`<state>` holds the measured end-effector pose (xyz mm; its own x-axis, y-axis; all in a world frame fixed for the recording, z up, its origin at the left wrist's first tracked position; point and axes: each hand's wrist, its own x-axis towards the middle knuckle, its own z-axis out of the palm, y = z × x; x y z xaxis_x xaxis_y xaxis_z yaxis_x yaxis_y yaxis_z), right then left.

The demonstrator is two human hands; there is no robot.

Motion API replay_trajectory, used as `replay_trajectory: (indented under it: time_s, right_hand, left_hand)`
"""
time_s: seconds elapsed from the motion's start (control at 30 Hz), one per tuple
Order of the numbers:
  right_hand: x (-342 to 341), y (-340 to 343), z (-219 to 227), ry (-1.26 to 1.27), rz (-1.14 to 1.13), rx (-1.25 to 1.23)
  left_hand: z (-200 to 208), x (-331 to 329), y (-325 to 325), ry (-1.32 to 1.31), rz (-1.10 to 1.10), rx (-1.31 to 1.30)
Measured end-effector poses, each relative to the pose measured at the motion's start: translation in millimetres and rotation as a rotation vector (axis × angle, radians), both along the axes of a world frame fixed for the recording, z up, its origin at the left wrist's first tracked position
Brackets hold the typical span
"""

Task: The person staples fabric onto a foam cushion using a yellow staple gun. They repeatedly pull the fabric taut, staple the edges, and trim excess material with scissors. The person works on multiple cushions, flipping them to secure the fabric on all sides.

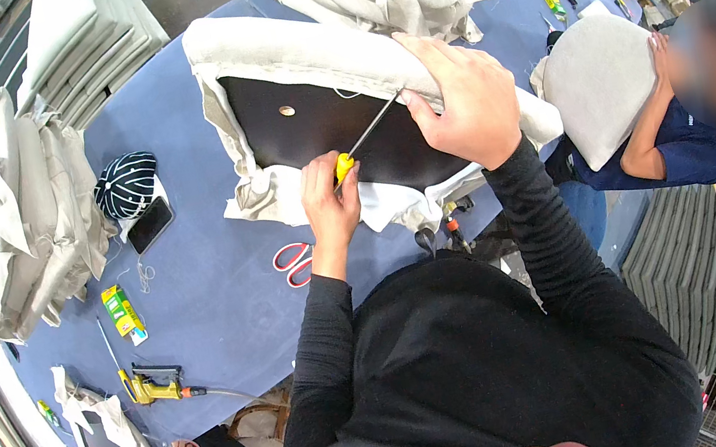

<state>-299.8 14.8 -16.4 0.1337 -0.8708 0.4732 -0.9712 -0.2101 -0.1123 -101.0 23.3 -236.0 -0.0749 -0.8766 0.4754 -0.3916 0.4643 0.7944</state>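
A padded seat cushion [287, 40] in off-white fabric lies in front of me, its dark board underside [276, 137] facing up and loose cloth hanging round the edges. My left hand [331, 204] is closed round the yellow handle of a screwdriver-like tool [372, 128] with a thin metal shaft. The tip of that shaft meets the fabric along the far edge of the board. There my right hand [475, 97] grips the padded fabric edge, thumb close beside the tip. A short white thread or cord [345, 93] shows at the seam.
Red-handled scissors [296, 265], a phone [151, 225], a striped cap [127, 186], a green-yellow box [123, 313] and a yellow staple gun [152, 386] lie on the blue table [221, 315]. Fabric-covered pieces [45, 212] are piled left. Co-workers sit right, holding a grey cushion [596, 81], and lower left.
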Motion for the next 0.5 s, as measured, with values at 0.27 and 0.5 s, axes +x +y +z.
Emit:
replay_trajectory:
  time_s: [0.27, 0.5]
  right_hand:
    - [0, -2, -1, 0.008, 0.014, -0.005]
    - [1, 0, 1, 0.008, -0.001, 0.015]
  left_hand:
    - [3, -1, 6, 0.141, -0.201, 0.231]
    - [10, 2, 3, 0.158, -0.215, 0.211]
